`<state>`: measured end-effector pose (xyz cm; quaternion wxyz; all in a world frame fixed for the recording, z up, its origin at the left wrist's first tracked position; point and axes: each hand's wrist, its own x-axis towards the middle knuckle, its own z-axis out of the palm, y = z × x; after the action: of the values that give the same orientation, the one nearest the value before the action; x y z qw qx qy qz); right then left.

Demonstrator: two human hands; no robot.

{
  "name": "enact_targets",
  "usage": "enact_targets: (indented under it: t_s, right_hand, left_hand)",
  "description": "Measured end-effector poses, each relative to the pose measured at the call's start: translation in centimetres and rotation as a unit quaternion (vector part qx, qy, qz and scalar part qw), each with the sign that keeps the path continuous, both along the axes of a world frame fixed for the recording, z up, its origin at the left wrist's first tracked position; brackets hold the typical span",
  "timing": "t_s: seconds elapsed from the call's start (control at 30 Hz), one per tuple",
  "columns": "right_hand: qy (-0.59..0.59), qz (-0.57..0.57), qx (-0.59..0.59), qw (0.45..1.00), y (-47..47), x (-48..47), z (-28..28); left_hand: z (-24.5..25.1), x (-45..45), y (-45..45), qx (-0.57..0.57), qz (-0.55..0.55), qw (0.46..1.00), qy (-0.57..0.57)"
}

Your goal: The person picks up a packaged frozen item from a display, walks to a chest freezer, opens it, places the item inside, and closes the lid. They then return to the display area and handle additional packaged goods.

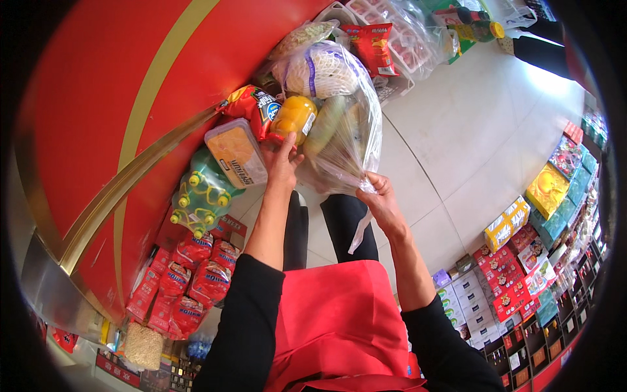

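My left hand [281, 159] is at the red lid end of a glass jar of orange fruit [294, 120], its fingers against it; the hand hides part of the lid. Gathered in the fist of my right hand [379, 196] is the top of a clear plastic bag [355, 164] with long greenish produce inside. A netted white bundle [321, 71] lies just behind the bag. Left of the jar are a red snack bag [250, 105] and a clear-lidded tray of orange food [236, 152].
Green bottles with yellow caps [201, 196] and red packages [188, 279] stand along the red counter side [196, 54]. Another red snack bag [374, 49] and wrapped trays [401, 34] lie at the top. Stacked boxes [499, 279] line the right; a person's dark-clad leg [541, 56] is at upper right.
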<state>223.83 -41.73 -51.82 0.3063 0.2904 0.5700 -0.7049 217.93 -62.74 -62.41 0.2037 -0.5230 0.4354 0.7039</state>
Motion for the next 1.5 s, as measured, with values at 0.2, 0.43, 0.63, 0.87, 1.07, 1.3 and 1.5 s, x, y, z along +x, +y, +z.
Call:
enact_targets:
  t_s: [0.2, 0.43, 0.63, 0.87, 1.07, 1.3, 1.5]
  right_hand:
    - [0.223, 0.3, 0.083, 0.924, -0.9, -1.1, 3.6]
    - [0.376, 0.359, 0.152, 0.841, -3.9, -2.3, 7.0]
    - [0.313, 0.375, 0.09, 0.868, -2.2, 0.6, 12.0]
    - [0.098, 0.254, 0.153, 0.95, 5.6, 6.6, 14.8]
    - [0.03, 0.195, 0.374, 0.906, 10.4, 9.6, 3.8]
    - [-0.025, 0.15, 0.446, 0.882, 18.6, 8.3, -14.7]
    - [-0.011, 0.088, 0.442, 0.893, 17.3, 3.1, -19.8]
  left_hand:
    - [6.9, 3.2, -3.0, -0.137, -0.022, 0.983, 0.123]
    - [16.2, 6.2, -9.1, -0.272, -0.002, 0.955, 0.115]
    - [18.6, 10.5, -11.4, -0.274, -0.027, 0.953, 0.123]
    - [18.5, 15.4, -10.3, -0.245, -0.029, 0.969, 0.02]
    - [18.7, 18.0, -8.8, -0.207, -0.071, 0.976, -0.011]
    - [18.5, 19.4, -8.3, -0.191, -0.1, 0.976, -0.01]
    - [18.5, 20.5, -7.7, -0.182, -0.091, 0.979, -0.013]
